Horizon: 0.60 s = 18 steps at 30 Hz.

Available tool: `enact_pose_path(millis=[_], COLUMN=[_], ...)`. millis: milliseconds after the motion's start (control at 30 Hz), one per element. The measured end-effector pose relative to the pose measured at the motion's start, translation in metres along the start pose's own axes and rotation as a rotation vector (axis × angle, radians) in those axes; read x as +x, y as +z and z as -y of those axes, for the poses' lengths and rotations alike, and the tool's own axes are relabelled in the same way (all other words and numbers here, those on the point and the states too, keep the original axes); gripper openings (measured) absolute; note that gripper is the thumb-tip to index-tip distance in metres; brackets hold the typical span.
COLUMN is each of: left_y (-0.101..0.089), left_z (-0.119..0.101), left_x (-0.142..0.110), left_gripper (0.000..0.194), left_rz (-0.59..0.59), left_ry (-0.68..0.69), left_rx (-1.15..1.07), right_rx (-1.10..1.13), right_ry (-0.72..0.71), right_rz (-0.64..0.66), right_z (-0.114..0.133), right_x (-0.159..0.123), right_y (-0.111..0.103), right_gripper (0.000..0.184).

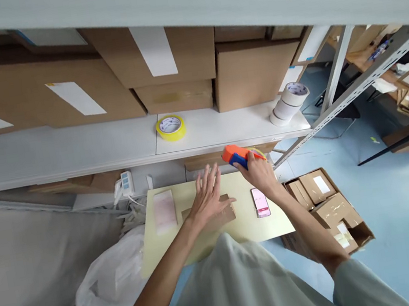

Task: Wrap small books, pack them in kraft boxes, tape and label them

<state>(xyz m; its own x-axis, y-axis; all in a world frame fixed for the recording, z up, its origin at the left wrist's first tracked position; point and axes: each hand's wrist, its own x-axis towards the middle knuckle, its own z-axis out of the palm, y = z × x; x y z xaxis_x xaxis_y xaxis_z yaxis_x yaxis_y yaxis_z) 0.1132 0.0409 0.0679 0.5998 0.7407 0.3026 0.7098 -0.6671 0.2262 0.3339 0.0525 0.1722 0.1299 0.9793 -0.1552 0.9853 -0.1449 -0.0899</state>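
A small brown cardboard box (226, 213) lies on the pale yellow tabletop (248, 231), partly hidden by my left forearm. Over it, my left hand (208, 194) is open with fingers spread; whether the palm touches the box I cannot tell. My right hand (258, 171) is closed around an orange and blue tape dispenser (236, 155), raised above the far right part of the tabletop. Below that hand a phone (261, 202) with a lit pink screen lies flat. A whitish flat packet (164, 212) is left of the box.
Beyond the tabletop, a shelf (109, 142) carries a yellow tape roll (170, 128), stacked white tape rolls (286, 108) and large cartons (254, 72). A carton of smaller boxes (329, 205) stands on the floor at right. A white plastic bag (111, 279) hangs at left, near a power strip (127, 184).
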Motion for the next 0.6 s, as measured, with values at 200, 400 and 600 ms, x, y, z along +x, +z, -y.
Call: enact_pose_path(millis=[200, 400, 600], left_y=[-0.062, -0.073, -0.048], left_z=[0.004, 0.013, 0.036], left_x=[0.084, 0.075, 0.003], left_gripper=[0.117, 0.116, 0.103], left_rz=[-0.132, -0.159, -0.156], left_ry=[0.027, -0.008, -0.234], left_rx=[0.03, 0.019, -0.076], right_rx=[-0.055, -0.118, -0.021], right_ry=[-0.199, -0.268, -0.225], right_rz=[-0.134, -0.107, -0.356], right_z=[0.035, 0.048, 0.037], right_x=[0.086, 0.13, 0.092], right_y=[-0.045, -0.025, 0.006], right_gripper=[0.042, 0.044, 0.06])
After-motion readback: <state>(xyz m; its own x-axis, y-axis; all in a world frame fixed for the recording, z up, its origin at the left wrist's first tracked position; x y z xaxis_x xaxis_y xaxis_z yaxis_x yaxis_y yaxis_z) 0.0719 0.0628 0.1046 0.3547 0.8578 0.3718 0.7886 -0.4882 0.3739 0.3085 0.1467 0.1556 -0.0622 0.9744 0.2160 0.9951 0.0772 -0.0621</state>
